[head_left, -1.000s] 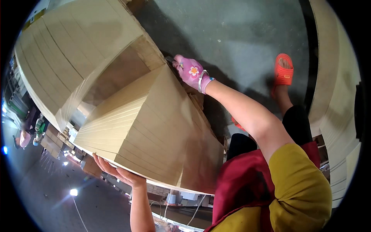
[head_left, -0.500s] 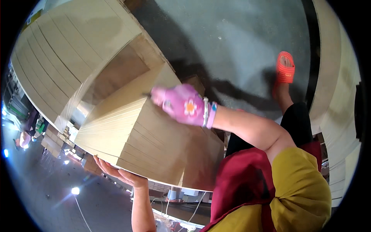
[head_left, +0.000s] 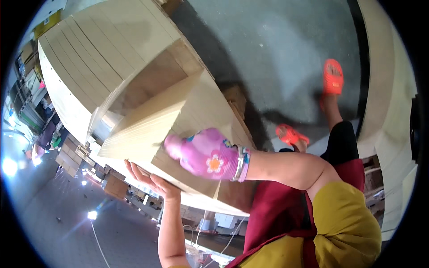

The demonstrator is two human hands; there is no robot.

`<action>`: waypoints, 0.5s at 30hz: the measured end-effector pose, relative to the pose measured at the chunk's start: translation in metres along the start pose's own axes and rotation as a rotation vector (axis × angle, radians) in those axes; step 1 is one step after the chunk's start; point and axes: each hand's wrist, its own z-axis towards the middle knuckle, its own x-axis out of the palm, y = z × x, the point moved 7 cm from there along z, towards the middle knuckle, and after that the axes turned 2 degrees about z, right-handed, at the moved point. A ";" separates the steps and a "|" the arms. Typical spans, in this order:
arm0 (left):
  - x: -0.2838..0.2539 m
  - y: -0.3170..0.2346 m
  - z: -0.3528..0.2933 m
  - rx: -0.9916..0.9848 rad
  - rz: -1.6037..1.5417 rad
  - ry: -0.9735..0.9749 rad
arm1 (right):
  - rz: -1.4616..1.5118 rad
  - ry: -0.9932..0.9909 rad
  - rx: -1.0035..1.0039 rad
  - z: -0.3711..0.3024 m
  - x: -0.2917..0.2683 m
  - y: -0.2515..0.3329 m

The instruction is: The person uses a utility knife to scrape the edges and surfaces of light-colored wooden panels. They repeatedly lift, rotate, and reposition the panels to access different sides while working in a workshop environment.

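Observation:
A tall stack of thin pale boards [head_left: 147,129] stands in front of me, its layered edges facing left. My left hand [head_left: 154,181], bare, rests against the stack's near left side with fingers stretched out. Over the top board, close to its left edge, is my right hand [head_left: 208,154] in a pink flowered glove. Its fingers are curled together and blurred, and what they hold, if anything, cannot be made out. A metal band [head_left: 240,163] circles the right wrist.
Another board stack [head_left: 111,40] stands beyond, with a gap between. Grey floor [head_left: 277,49] lies to the right, where my feet wear orange sandals [head_left: 333,78]. More pale boards [head_left: 384,111] line the right side. Cardboard boxes [head_left: 115,186] and cables sit at lower left.
My right hand has moved toward me along the top board's edge, closer to my left hand. My view has shifted a little, and a second sandal now shows.

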 end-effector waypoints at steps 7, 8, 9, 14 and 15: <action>0.001 -0.004 0.001 -0.003 -0.034 -0.023 | -0.041 -0.123 0.112 -0.002 0.002 -0.009; 0.003 -0.003 0.000 -0.011 -0.029 -0.032 | -0.062 -0.111 -0.015 -0.009 0.004 0.021; 0.003 -0.001 -0.001 -0.024 -0.020 -0.020 | -0.071 -0.017 -0.020 -0.012 0.009 0.035; 0.003 -0.007 0.002 0.030 -0.051 -0.013 | -0.068 0.237 0.140 -0.002 0.004 0.017; 0.004 -0.008 0.004 0.020 -0.058 -0.028 | 0.058 0.235 0.225 -0.008 0.005 0.027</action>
